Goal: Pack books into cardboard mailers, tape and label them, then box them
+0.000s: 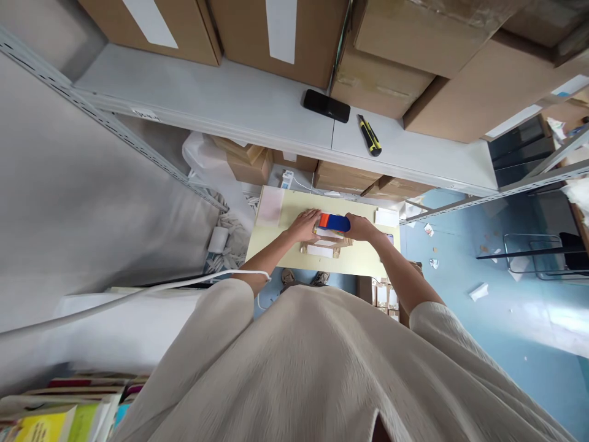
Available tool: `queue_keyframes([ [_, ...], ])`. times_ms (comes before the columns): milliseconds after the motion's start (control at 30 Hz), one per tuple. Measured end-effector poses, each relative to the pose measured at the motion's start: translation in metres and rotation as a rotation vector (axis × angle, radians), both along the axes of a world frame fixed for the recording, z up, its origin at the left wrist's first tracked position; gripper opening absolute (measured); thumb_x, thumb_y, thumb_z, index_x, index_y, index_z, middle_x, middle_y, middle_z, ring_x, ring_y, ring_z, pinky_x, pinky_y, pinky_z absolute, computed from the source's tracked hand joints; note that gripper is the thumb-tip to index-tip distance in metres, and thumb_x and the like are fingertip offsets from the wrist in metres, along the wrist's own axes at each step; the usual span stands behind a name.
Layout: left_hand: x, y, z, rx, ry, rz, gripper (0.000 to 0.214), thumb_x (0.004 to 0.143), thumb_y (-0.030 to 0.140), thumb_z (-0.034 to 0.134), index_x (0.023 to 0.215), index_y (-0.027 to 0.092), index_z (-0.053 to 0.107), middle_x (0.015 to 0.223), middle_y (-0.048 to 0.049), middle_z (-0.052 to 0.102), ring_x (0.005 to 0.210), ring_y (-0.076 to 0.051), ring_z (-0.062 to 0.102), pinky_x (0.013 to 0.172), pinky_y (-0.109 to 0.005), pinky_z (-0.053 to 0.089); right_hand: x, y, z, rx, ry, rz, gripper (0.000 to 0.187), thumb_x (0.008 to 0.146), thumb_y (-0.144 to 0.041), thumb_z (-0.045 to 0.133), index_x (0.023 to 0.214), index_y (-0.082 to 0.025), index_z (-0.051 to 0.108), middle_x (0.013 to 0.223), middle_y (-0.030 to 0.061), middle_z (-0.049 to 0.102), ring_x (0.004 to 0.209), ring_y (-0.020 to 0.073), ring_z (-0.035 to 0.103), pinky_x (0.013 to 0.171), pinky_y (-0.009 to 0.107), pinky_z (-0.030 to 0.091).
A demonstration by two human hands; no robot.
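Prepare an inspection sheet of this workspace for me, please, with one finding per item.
Surface: pale yellow table, a white item near its far right corner.
Things in work: blue and orange tool, perhaps a tape dispenser, over labelled cardboard.
Clutter: phone and cutter on the shelf; paper scraps on the floor.
Hands: right hand grips the tool's blue end; left hand is by its orange end, contact unclear.
Cables: white cable crosses the left arm.
Surroundings: boxes line the shelf.
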State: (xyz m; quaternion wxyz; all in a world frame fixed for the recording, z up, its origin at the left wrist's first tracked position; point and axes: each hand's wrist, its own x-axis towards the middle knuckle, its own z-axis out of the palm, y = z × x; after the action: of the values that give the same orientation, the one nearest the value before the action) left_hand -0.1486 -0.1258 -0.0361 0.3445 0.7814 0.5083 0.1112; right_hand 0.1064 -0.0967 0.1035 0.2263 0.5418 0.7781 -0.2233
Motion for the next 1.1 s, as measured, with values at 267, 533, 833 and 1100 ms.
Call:
queue_keyframes([
  [267, 0.001, -0.002, 0.000, -0.043, 0.177, -0.045, 0.121, 0.089, 0.046, 0.087, 0.188, 0.019, 0.021, 0.193, -0.0172, 0.024, 0.181, -0.038, 0.019, 0.147, -0.055, 0.012, 0.009, 0.003, 0.005, -0.003, 0.001, 0.092, 0.049, 0.095, -0.033, 0.075, 0.140, -0.020, 0.063, 0.124, 0.0159, 0.084, 0.116, 0.0345, 0.080, 0.110, 0.042, 0.048],
  [533, 0.004, 0.002, -0.001, -0.072, 0.222, -0.053, 0.123, 0.092, 0.048, 0.084, 0.190, 0.024, 0.013, 0.194, -0.0154, 0.020, 0.181, -0.038, 0.016, 0.147, -0.058, 0.009, 0.057, 0.008, 0.014, 0.004, -0.024, 0.136, 0.042, 0.092, -0.031, 0.077, 0.131, -0.022, 0.065, 0.114, 0.0134, 0.085, 0.105, 0.0336, 0.081, 0.106, 0.042, 0.047],
  [833, 0.000, 0.003, 0.007, -0.092, 0.254, -0.039, 0.124, 0.093, 0.054, 0.084, 0.190, 0.023, 0.014, 0.194, -0.0168, 0.023, 0.181, -0.038, 0.018, 0.147, -0.055, 0.008, 0.213, 0.009, -0.002, 0.016, -0.064, 0.082, 0.037, 0.084, -0.020, 0.078, 0.119, -0.023, 0.066, 0.106, 0.0128, 0.084, 0.104, 0.0352, 0.079, 0.110, 0.044, 0.043],
  [1100, 0.003, 0.003, 0.013, -0.141, 0.319, -0.018, 0.124, 0.093, 0.052, 0.087, 0.190, 0.025, 0.014, 0.195, -0.0174, 0.018, 0.181, -0.038, 0.016, 0.147, -0.058, 0.007, 0.243, 0.008, -0.045, -0.045, 0.004, 0.036, 0.042, 0.082, -0.016, 0.078, 0.121, -0.023, 0.065, 0.110, 0.0132, 0.084, 0.103, 0.0336, 0.078, 0.110, 0.043, 0.043],
])
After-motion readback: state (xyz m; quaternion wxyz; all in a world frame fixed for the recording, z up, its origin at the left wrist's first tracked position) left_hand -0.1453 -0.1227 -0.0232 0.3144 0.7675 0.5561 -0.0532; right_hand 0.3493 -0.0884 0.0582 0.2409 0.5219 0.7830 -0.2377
